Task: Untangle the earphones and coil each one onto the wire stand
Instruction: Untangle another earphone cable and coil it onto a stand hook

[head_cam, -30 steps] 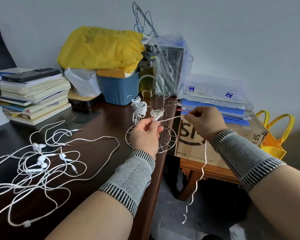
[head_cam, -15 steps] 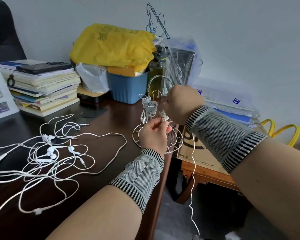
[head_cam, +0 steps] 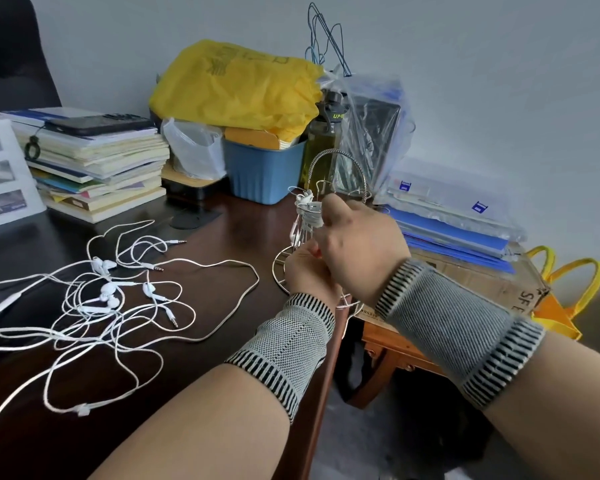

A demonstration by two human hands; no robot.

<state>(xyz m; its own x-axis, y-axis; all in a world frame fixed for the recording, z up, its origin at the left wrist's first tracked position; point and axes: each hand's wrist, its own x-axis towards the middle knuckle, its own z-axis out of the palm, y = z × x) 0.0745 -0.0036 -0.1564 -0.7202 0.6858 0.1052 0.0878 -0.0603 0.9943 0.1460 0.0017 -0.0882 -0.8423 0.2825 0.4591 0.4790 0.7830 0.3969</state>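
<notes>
At the wire stand (head_cam: 326, 216), near the desk (head_cam: 222, 306) edge: both hands meet in front of it. Left hand (head_cam: 309, 271) has fingers curled, apparently pinching a white earphone cord at a stand post; right hand (head_cam: 361, 247) crosses over it, fingers curled toward the stand, most likely pinching the same cord, though its fingertips are hidden. One coiled earphone (head_cam: 307, 211) already hangs on the stand's left post. Judged step: winding a second earphone onto the stand. Next move calls for steady tension while passing the cord round the post, left hand anchoring the wound turns. Left of the stand lies the tangled earphone pile (head_cam: 101, 296), still to be separated. Open room: bare desk between stand and pile. Constraints: desk edge just right of the stand, a blue bin (head_cam: 264, 174) and bottle (head_cam: 321, 147) close behind it.
</notes>
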